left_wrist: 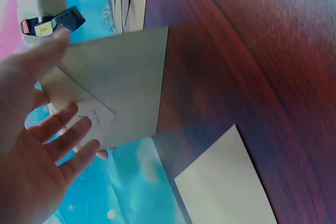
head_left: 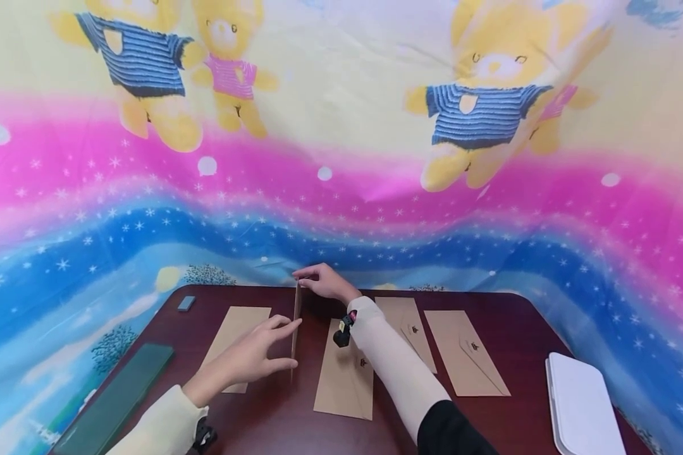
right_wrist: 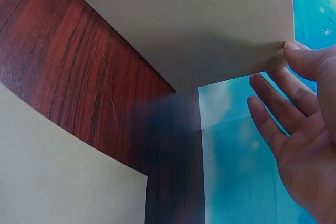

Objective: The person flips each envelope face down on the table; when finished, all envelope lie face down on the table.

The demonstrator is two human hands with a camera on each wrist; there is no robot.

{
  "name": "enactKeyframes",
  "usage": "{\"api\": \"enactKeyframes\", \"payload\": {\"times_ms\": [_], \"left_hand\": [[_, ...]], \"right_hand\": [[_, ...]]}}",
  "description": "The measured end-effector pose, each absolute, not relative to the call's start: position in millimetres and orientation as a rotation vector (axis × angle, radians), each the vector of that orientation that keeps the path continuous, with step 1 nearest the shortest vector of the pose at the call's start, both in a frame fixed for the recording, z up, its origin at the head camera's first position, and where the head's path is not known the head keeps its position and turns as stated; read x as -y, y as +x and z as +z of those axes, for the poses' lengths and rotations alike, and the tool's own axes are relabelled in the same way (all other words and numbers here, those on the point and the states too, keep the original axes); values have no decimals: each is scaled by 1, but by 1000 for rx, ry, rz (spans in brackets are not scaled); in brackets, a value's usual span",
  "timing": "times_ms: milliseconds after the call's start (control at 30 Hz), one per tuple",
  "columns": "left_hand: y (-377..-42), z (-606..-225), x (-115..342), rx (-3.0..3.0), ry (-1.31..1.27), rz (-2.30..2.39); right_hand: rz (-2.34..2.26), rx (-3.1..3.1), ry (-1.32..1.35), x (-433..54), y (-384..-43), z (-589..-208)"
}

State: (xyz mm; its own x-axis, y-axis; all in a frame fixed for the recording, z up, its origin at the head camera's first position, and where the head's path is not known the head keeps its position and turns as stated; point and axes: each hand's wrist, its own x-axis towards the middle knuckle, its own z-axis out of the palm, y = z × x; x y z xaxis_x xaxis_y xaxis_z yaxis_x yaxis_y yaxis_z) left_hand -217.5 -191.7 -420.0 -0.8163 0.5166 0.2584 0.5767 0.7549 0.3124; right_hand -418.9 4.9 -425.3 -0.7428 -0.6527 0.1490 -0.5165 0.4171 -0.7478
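Observation:
A brown paper envelope (head_left: pixel 296 309) stands on edge above the table, seen nearly side-on in the head view. Its far upper corner is pinched by my right hand (head_left: pixel 328 282), thumb on one face and fingers behind, as the right wrist view shows. My left hand (head_left: pixel 256 349) is at the envelope's left face with thumb and fingers spread, fingertips right at the paper. The left wrist view shows a pointed flap (left_wrist: pixel 94 116) with small print near those fingers. Partly under my left hand lies another envelope (head_left: pixel 241 322); a third envelope (head_left: pixel 336 385) lies below my right forearm.
Two more envelopes (head_left: pixel 404 316) (head_left: pixel 461 354) lie flat on the right. A white case (head_left: pixel 583 404) is at the right edge, a long dark green box (head_left: pixel 116 398) at the left edge. A small blue-grey block (head_left: pixel 186 304) sits at the back left. A printed cloth (head_left: pixel 341 221) hangs behind the table.

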Motion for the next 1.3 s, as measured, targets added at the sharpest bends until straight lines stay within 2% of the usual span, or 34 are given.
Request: {"api": "enactKeyframes", "payload": {"times_ms": [233,800,1300], "left_hand": [[-220,-416,195,2793,-886,-646],[-224,-412,201,2838,-909,-700],[-223,-416,205,2837,-917,-705]], "right_hand": [[-1279,-2491,-1061,-3,-420,-432],[-1174,-2569,-869,1,-417,-468],[-1083,-2606,-774,1,-412,-480]]}}
